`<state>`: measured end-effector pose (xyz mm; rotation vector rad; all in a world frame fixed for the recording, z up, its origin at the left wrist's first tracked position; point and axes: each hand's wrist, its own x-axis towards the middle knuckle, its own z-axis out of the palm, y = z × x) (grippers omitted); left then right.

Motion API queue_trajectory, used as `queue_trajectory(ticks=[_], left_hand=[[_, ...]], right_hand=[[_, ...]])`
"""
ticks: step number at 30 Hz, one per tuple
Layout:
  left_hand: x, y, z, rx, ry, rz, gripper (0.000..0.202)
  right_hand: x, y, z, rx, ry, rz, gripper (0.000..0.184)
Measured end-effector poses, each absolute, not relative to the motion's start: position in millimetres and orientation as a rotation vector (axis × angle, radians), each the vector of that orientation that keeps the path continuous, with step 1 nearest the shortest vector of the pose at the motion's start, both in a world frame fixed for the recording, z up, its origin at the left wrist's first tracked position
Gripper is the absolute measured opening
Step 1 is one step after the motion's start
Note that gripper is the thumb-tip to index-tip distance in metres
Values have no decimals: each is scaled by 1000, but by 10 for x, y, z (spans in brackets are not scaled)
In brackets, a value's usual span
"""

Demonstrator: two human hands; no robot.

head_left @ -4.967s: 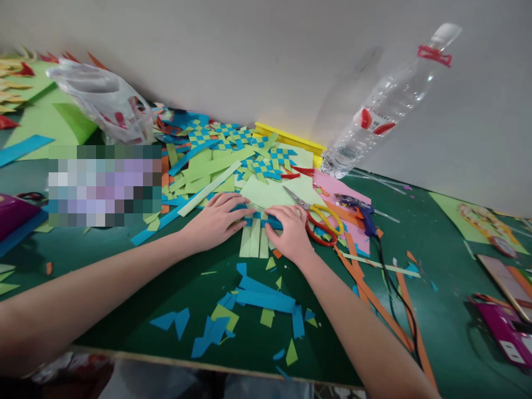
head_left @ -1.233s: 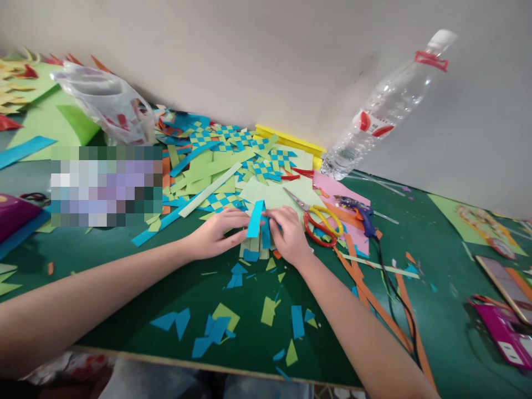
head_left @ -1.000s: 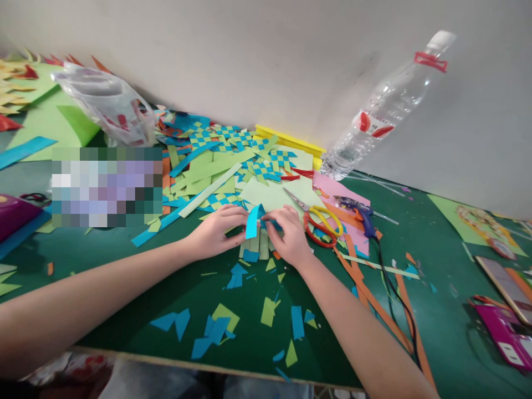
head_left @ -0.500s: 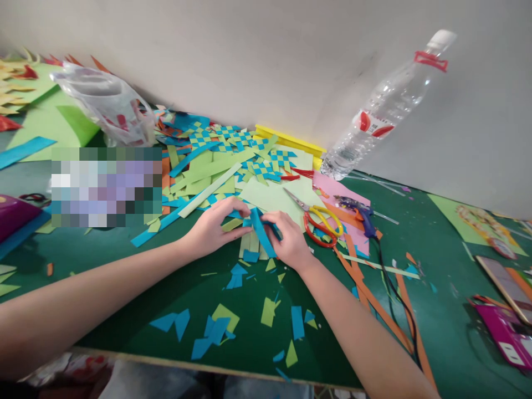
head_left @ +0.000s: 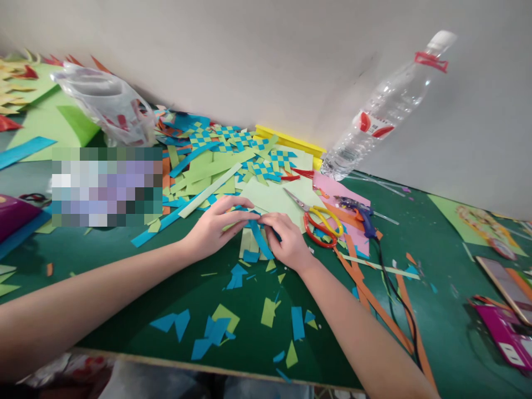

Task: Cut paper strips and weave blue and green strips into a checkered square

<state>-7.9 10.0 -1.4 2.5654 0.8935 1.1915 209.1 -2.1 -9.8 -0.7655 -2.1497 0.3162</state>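
Two bare hands, one blue paper strip, set over a green tabletop point(head_left: 137, 327).

Left hand point(head_left: 210, 228): grip nearly closed, thumb and forefinger meeting at the upper end of the blue strip point(head_left: 261, 240); exact contact partly hidden by the fingers.

Right hand point(head_left: 291, 241): grip pinched, thumb and forefinger together on the same end, their tips just beside the left's.

Blue strip, one: between the hands, its free end curving down toward the near edge, over pale green strips point(head_left: 246, 243) that show beneath.

Scissors point(head_left: 306, 208), one pair, red and yellow handles: beyond the right hand, blades pointing to the wall, tip upon a pale green sheet point(head_left: 282, 194).

Glue gun point(head_left: 366, 220), one, blue, corded: right of the scissors, partly over a pink sheet point(head_left: 357, 194).

Woven pieces point(head_left: 230, 136), several, blue and green check: heaped beyond the hands among loose strips.

Offcuts point(head_left: 216, 330), blue and green, assorted: scattered before the hands.

Orange strips point(head_left: 376, 303), several: lying near the right forearm.

Bottle point(head_left: 384, 113), one, clear, white cap, red collar: against the wall.

Plastic bag point(head_left: 106, 105), one, whitish: far left.
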Motion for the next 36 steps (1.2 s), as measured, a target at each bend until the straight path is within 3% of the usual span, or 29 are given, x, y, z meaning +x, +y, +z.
queue_trajectory(ticks=[17,29,36], left_hand=[[-121,145,12,2272,882,1261,16],[-147,263,-47,1373,1236,1448,27],[-150,277,-28,1253,1239,1491,30]], right_hand=[[2111,-66,-72,-948,-2217,361,39],[2124,-21,-87,-1213,-1839,258,27],[2097,6,-94,-1264,-1982,109,16]])
